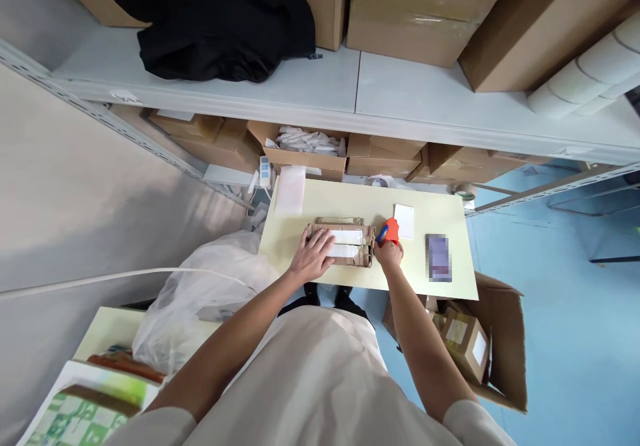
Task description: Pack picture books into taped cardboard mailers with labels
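A small brown cardboard box (367,232) with white strips on its top lies on the pale yellow table (340,199). My left hand (311,257) rests flat on the left part of the box, fingers spread. At the box's right end, my right hand (389,253) is closed around an orange and blue tape dispenser (392,231). The dispenser is beside the box edge; whether it touches the cardboard I cannot tell. Just beyond it lies a white card (404,221). To the right is a phone-like purple item (439,258), blurred out.
A pink-white sheet (291,191) lies at the table's back left. Behind stands a grey shelf (300,93) holding cartons and a black garment (225,26). An open carton (507,346) with smaller boxes is on the floor at right; a clear plastic bag (200,279) sits at left.
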Demonstrator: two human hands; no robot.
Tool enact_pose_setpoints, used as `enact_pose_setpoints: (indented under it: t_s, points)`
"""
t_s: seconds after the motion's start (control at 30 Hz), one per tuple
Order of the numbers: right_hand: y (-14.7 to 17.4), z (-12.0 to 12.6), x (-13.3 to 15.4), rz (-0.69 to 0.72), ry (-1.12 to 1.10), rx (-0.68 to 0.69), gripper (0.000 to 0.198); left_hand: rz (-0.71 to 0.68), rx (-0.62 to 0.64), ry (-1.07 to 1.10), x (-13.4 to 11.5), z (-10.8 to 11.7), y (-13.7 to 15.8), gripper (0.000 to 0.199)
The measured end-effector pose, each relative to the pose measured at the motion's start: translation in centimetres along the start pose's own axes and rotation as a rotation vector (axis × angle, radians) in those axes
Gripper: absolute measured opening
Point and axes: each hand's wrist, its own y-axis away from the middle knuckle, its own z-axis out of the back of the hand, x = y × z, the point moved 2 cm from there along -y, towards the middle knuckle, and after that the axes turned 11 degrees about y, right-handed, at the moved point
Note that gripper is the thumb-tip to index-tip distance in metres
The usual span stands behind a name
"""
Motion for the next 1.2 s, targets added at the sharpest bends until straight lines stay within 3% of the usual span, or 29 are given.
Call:
enact_pose_setpoints:
  t_s: [0.1, 0.2, 0.3, 0.37, 0.5, 0.6, 0.7, 0.8, 0.9, 0.97, 1.07, 1.2]
  points:
    - [0.5, 1.6, -0.5, -0.097, 0.022, -0.027, 0.03, 0.001, -0.012, 0.029, 0.0, -0.1, -0.1, 0.057]
    - [1.9, 5.9, -1.1, -0.083, 0.001, -0.084, 0.032, -0.011, -0.024, 0.048, 0.4, -0.2, 0.0, 0.056]
    - [2.5, 10.3, 0.2, 0.049, -0.182, -0.151, 0.025, -0.02, -0.051, 0.062, 0.6, -0.4, 0.2, 0.055]
    - [2.0, 11.7, 2.1, 0.185, -0.306, -0.093, 0.021, -0.025, -0.07, 0.066, 0.6, -0.4, 0.1, 0.055]
    - [0.1, 11.3, 5.5, 0.347, -0.303, 0.118, 0.023, -0.036, -0.086, 0.071, 0.0, 0.0, -0.3, 0.055]
    - [-0.9, 10.7, 5.8, 0.371, -0.29, 0.141, 0.025, -0.005, -0.117, 0.124, -0.5, 0.6, -0.6, 0.053]
    - [-1.4, 10.6, 5.2, 0.406, -0.287, 0.159, 0.027, 0.106, -0.244, 0.293, -1.1, 1.2, -1.2, 0.046]
    - [-1.6, 10.6, 4.7, 0.435, -0.291, 0.177, 0.029, 0.347, -0.381, 0.731, -1.6, 1.4, -2.6, 0.045]
    - [-1.7, 10.4, 4.5, 0.446, -0.302, 0.19, 0.03, 0.634, -0.252, 1.317, -2.3, 0.7, -4.6, 0.047]
    - [-1.8, 10.2, 4.3, 0.449, -0.306, 0.194, 0.03, 0.72, -0.169, 1.552, -2.8, 0.4, -5.6, 0.045]
    - [-1.7, 10.1, 4.0, 0.451, -0.312, 0.195, 0.031, 0.742, -0.217, 1.604, -3.3, 0.2, -6.2, 0.031]
    - [-1.3, 10.2, 4.2, 0.457, -0.307, 0.192, 0.031, 0.741, -0.288, 1.434, -3.4, 0.1, -6.2, 0.02]
